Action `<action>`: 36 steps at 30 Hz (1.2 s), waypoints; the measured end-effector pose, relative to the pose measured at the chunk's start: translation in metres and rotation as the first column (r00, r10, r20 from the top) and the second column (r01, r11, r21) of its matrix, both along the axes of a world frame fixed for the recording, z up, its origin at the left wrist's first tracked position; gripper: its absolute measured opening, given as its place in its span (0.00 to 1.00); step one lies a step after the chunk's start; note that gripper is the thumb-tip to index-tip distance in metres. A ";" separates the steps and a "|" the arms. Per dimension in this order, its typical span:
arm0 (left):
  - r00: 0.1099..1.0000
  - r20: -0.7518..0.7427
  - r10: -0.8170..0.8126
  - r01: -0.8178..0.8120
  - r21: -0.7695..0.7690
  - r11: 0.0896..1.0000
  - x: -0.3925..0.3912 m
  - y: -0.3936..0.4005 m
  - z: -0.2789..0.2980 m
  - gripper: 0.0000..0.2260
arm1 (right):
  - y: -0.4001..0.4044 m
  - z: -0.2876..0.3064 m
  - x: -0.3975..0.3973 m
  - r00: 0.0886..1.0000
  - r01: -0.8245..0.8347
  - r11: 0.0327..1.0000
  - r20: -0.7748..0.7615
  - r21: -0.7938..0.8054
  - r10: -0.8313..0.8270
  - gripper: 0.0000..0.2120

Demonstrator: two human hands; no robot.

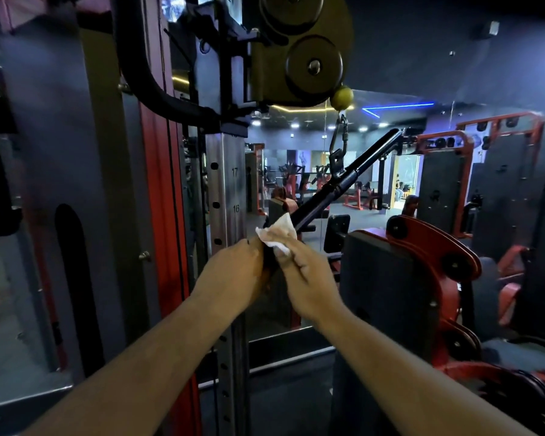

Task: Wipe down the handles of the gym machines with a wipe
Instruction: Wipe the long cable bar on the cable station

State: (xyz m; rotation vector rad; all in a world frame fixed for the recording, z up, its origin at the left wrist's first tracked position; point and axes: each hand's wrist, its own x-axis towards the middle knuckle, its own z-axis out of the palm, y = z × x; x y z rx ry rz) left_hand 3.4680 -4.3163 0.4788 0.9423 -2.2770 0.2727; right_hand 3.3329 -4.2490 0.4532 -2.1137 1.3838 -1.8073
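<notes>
A dim gym: a mirror wall (375, 146) reflects red machines, and a numbered steel upright (230, 196) stands at centre. A black bar handle (346, 184) slants from 1 o'clock down to the hands. The left hand (233, 278) grips its lower end; the right hand (309, 278) presses a white wipe (277, 234) on the bar at 11 o'clock of its knuckles.

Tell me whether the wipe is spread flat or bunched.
Bunched: the wipe sits crumpled around the bar, pinched under the right hand.

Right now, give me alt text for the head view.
Two bare hands work the near end of a black cable bar: the left hand grips it while the right hand presses a white wipe against it. Red gym machines fill the dim room behind.
</notes>
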 end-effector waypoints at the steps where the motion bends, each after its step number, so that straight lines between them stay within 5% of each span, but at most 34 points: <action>1: 1.000 -0.021 0.009 -0.009 0.013 1.000 0.000 0.000 -0.001 0.13 | 0.004 0.005 -0.005 0.998 -0.020 1.000 0.064 0.013 0.019 0.15; 3: 0.999 -0.023 0.039 -0.039 0.001 0.999 -0.001 -0.001 -0.003 0.15 | 0.002 0.028 -0.023 0.971 0.036 0.998 0.239 -0.046 -0.024 0.13; 5: 0.998 -0.004 0.057 -0.057 -0.013 0.998 -0.005 -0.001 -0.003 0.16 | -0.009 0.062 -0.052 0.846 0.113 0.988 0.532 -0.105 -0.040 0.12; 7: 0.998 0.012 0.060 -0.060 -0.019 0.998 -0.008 0.000 -0.003 0.17 | -0.022 0.091 -0.077 0.741 0.228 0.967 0.664 -0.111 -0.098 0.11; 10: 0.998 0.014 0.067 -0.067 -0.019 0.998 -0.015 0.002 -0.003 0.17 | -0.043 0.099 -0.099 0.870 0.458 0.882 0.260 -0.109 -0.420 0.13; 12: 0.997 0.019 0.075 -0.075 -0.019 0.997 -0.019 0.003 -0.004 0.17 | -0.055 0.081 -0.097 0.838 0.529 0.847 -0.131 -0.048 -0.530 0.14; 14: 0.997 0.014 0.073 -0.073 -0.011 0.997 -0.021 0.003 -0.005 0.16 | -0.060 0.054 -0.083 0.805 0.534 0.845 -0.282 -0.038 -0.521 0.16; 19: 0.999 0.003 0.039 -0.039 -0.007 0.999 -0.021 -0.005 -0.015 0.14 | -0.036 -0.016 -0.031 0.984 0.160 0.985 -0.063 -0.063 -0.164 0.18; 22: 0.998 -0.007 0.055 -0.055 -0.039 0.998 -0.021 -0.010 -0.016 0.13 | -0.016 -0.031 -0.022 0.992 -0.083 0.994 0.093 -0.069 0.089 0.14; 24: 0.998 -0.022 0.051 -0.052 -0.025 0.998 -0.020 -0.009 -0.014 0.13 | -0.012 -0.021 -0.031 0.958 -0.074 0.997 0.275 -0.022 0.078 0.11; 27: 0.997 -0.020 0.075 -0.075 -0.019 0.997 -0.023 -0.007 -0.013 0.15 | -0.029 0.019 -0.067 0.819 0.204 0.970 0.566 -0.134 -0.095 0.12; 29: 0.998 -0.036 0.052 -0.051 0.025 0.998 -0.025 -0.007 -0.012 0.18 | -0.041 0.045 -0.087 0.858 0.344 0.920 0.462 -0.188 -0.226 0.14; 33: 0.973 -0.180 -0.145 0.195 0.305 0.932 -0.023 -0.006 -0.014 0.31 | -0.064 0.033 -0.087 0.915 0.403 0.914 0.006 -0.051 -0.403 0.17; 36: 0.951 -0.231 -0.204 0.290 0.450 0.845 -0.012 -0.010 -0.020 0.43 | -0.064 -0.009 -0.058 0.937 0.338 0.936 -0.056 -0.102 -0.344 0.21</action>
